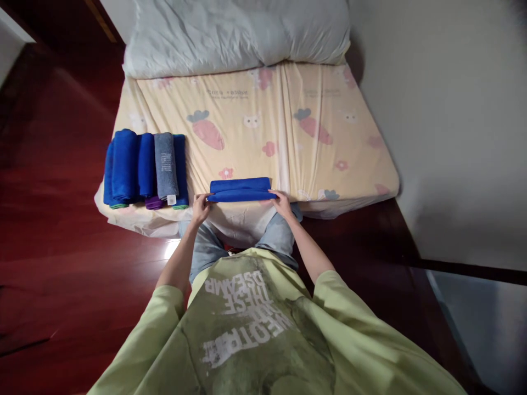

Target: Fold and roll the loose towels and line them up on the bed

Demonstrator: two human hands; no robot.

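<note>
A blue towel (pixel 241 189), partly rolled or folded into a narrow strip, lies crosswise near the front edge of the bed. My left hand (pixel 201 208) grips its left end, fingers closed on the cloth. At the opposite end my right hand (pixel 282 204) pinches the towel's right corner. To the left is a pile of rolled towels: several blue rolls (pixel 124 167) and a grey-blue roll (pixel 165 167) with pale lettering and a white tag. A bit of purple cloth (pixel 155 203) and green edges show beneath them.
The bed (pixel 247 131) wears a yellow sheet with carrots, flowers and white animal faces. A bulky pale quilt (pixel 239 35) lies across its far end. A wall (pixel 448 120) rises on the right; dark red floor (pixel 61 236) extends to the left.
</note>
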